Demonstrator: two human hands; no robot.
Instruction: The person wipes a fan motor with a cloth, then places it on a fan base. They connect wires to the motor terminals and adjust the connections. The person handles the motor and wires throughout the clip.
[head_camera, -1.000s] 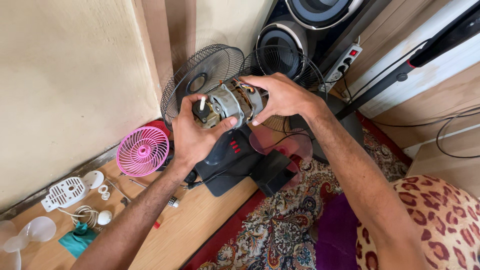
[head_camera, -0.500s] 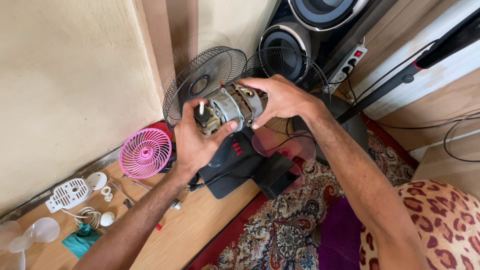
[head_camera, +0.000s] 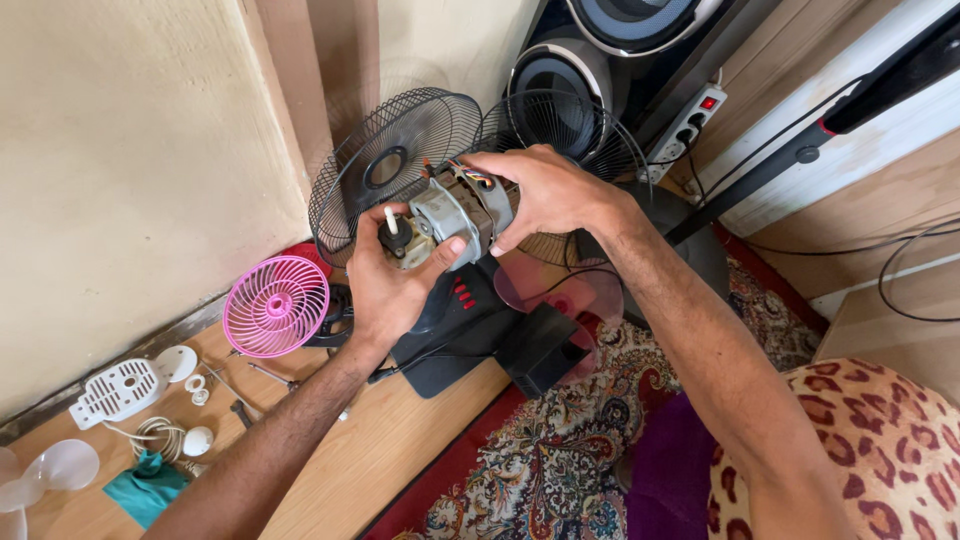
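Hands first: both of mine are wrapped around the fan motor (head_camera: 450, 215), held up in the air between them and well above the floor. My left hand (head_camera: 395, 285) cups it from below and in front, thumb laid across the silver housing, fingers curled under the end where the short shaft with its dark hub (head_camera: 393, 232) sticks out. My right hand (head_camera: 545, 190) clamps the rear end from above, fingers folded over the back where the coloured wires (head_camera: 470, 172) come out. Neither hand is spread wide; both are closed firmly on the motor.

As I judge it, the step in hand is turning and inspecting the motor. To do that well I would keep the left palm as the support and let the right do the rotating, so the weight never hangs on fingertips alone. I would keep my right fingers off the wires themselves and grip the metal body beside them, since a tug there could strain the joints.

Just beyond my hands stand two black wire fan guards (head_camera: 395, 165). Below my left wrist lies the dark fan base (head_camera: 465, 325), and further to the left of that hand sit a small pink grille (head_camera: 277, 305) and a white vented cover (head_camera: 118, 392) on the wooden floor (head_camera: 400, 450). I would hold the motor over the base rather than over the loose parts.
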